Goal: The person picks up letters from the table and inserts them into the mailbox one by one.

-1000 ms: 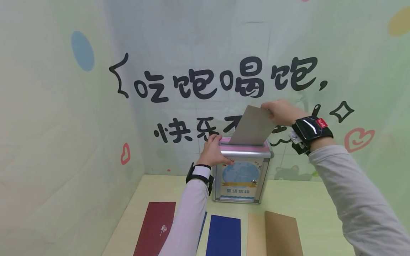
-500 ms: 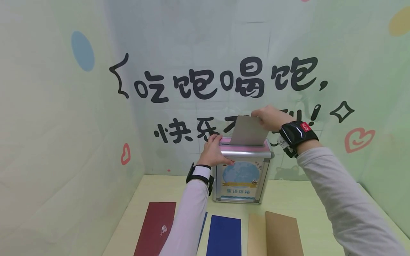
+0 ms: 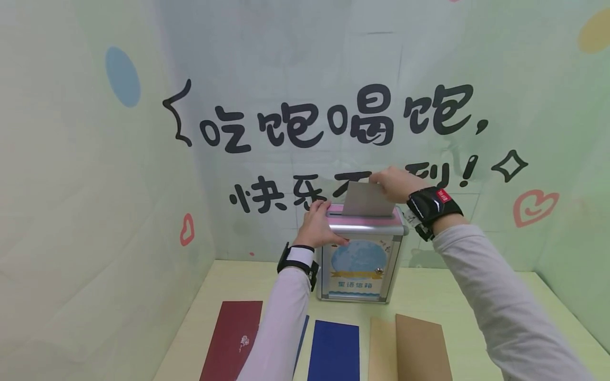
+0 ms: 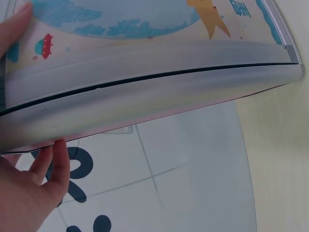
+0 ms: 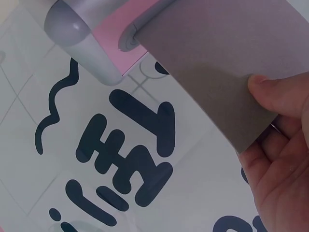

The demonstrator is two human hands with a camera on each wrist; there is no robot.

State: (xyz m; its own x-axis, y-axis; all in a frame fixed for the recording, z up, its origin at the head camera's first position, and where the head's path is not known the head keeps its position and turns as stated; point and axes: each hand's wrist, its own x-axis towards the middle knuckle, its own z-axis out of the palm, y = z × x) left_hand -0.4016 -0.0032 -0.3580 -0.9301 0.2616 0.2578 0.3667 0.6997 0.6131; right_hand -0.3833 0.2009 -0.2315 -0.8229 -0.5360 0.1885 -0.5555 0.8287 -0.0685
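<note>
A silver-framed letter box with a pink slotted top and a blue-and-cream printed front stands upright at the back of the table. My left hand holds its upper left corner, thumb on the front and fingers over the top edge, as the left wrist view shows with that hand. Pinched by its upper right corner in my right hand is a plain grey envelope, its lower part hidden inside the slot. In the right wrist view the thumb lies flat on the envelope, fingers behind it.
In front of the box lie a dark red envelope, a blue one, a cream one and a brown one. My left forearm partly covers another blue edge. A printed wall rises close behind the box.
My right hand has moved down and to the left, and the grey envelope has sunk deeper into the slot and straightened. The left hand and the box have stayed in place.
</note>
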